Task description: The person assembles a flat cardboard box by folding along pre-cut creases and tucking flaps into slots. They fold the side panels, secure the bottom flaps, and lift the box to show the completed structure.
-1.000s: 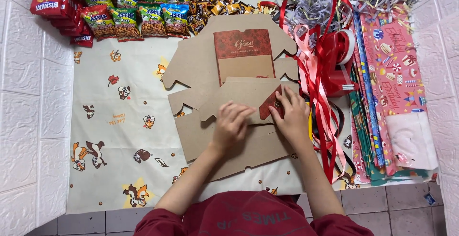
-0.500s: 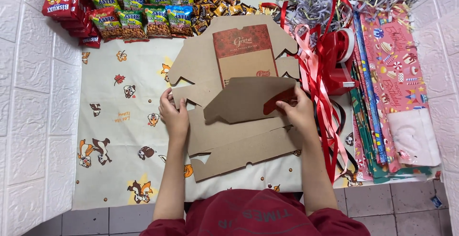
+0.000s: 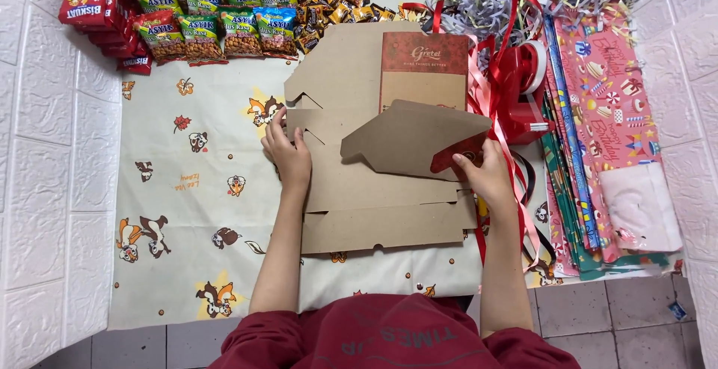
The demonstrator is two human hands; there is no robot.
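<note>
left hand [image 3: 288, 156] has slid out to the flat cardboard box's [image 3: 374, 204] left edge, fingers pinching it; right hand [image 3: 486, 174] still grips the raised flap [image 3: 411, 141].

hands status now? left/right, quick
Left hand: fingers curled on the left edge of the flat cardboard box blank, pressing it down.
Right hand: fingers pinching the raised cardboard flap at its right end.
</note>
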